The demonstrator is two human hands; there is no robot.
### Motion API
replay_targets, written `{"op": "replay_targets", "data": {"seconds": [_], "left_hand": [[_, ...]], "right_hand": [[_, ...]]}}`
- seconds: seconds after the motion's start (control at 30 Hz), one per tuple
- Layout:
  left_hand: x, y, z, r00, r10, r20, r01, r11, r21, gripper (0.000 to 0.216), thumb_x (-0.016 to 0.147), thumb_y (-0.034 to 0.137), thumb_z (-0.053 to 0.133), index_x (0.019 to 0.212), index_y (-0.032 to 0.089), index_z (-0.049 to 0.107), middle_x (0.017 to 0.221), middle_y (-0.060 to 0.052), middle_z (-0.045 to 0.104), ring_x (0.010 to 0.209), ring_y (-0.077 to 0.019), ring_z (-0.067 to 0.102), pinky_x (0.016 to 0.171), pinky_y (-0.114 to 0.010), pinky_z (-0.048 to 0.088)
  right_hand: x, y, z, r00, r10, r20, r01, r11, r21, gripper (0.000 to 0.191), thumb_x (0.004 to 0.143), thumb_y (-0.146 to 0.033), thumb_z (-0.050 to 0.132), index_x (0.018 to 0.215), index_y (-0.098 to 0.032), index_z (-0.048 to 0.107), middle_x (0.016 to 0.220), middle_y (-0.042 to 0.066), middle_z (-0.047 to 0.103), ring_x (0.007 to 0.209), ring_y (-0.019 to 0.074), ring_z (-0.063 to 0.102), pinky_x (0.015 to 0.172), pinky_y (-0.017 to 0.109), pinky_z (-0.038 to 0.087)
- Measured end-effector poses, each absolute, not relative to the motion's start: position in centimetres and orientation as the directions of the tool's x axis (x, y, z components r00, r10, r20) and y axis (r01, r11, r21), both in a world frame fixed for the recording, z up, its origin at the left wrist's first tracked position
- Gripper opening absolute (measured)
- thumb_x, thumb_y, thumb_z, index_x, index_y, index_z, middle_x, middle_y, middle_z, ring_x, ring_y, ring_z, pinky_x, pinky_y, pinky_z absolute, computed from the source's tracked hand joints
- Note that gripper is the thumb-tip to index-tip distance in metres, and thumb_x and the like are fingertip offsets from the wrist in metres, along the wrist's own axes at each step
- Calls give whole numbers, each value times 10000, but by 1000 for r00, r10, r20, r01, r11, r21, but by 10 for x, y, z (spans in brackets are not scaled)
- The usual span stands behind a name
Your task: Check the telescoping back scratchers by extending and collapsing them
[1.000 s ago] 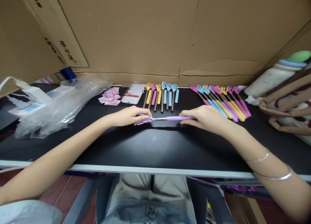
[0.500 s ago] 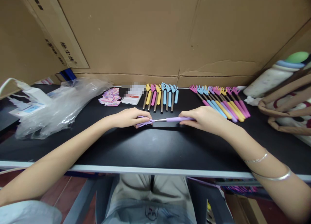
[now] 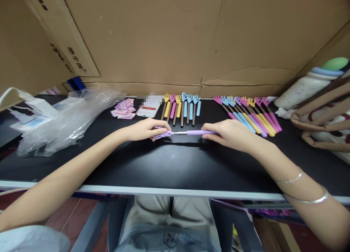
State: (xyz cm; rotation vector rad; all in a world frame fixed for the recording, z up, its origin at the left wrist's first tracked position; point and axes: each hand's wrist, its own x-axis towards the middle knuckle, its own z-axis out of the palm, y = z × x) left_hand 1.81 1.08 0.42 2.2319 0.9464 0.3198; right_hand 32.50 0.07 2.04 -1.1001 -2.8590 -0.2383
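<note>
step: telescoping purple scratcher (image 3: 182, 133) held mid-surface, shaft partly out
left hand (image 3: 144, 129): grip pinches claw end
right hand (image 3: 231, 134): grip wraps handle
next: likely needs straight axial push or pull

Even, soft light from overhead; faint shadows pool on the worktop (image 3: 175, 164) beneath the arms (edges bow outward, corners slightly soft).

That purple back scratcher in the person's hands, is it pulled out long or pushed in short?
Pulled out a little. On the purple back scratcher, a short bare metal rod shows between the claw in the left hand and the handle in the right hand.
</note>
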Motion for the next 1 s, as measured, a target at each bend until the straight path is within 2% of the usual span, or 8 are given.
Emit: {"op": "replay_targets", "data": {"seconds": [0.2, 0.4, 0.67, 1.0], "left_hand": [[12, 17, 4, 652, 758, -9, 545, -461, 700, 367, 934, 486, 447, 1048, 175, 605, 688, 30, 557, 586, -100, 528, 630, -213, 408], [11, 15, 7, 684, 729, -13, 520, -476, 709, 335, 924, 460, 473, 1055, 172, 584, 689, 29, 561, 627, -110, 541, 657, -226, 412], [12, 14, 8, 700, 713, -47, 514, -456, 727, 304, 937, 407, 434, 1066, 160, 555, 657, 32, 547, 586, -104, 529, 606, -219, 413], [12, 12, 9, 706, 698, -115, 572, -468, 673, 276, 947, 381, 418, 1045, 168, 563, 664, 38, 558, 598, -100, 546, 628, -210, 412]], "right_hand": [[322, -2, 22, -741, 664, 98, 671, 736, 88, 231, 959, -376, 451, 920, -237, 631, 714, -10, 681, 591, 134, 581, 532, 235, 272], [322, -1, 23, -716, 695, 62, 698, 711, 82, 258, 958, -377, 424, 926, -235, 638, 667, -3, 650, 576, 140, 573, 526, 241, 266], [321, -3, 24, -712, 702, 13, 701, 710, 64, 293, 968, -381, 377, 900, -221, 612, 660, 5, 625, 571, 142, 559, 534, 243, 271], [318, -5, 21, -715, 700, 0, 698, 713, 67, 296, 971, -367, 382, 873, -213, 616, 639, 5, 613, 551, 134, 541, 532, 238, 258]]}}
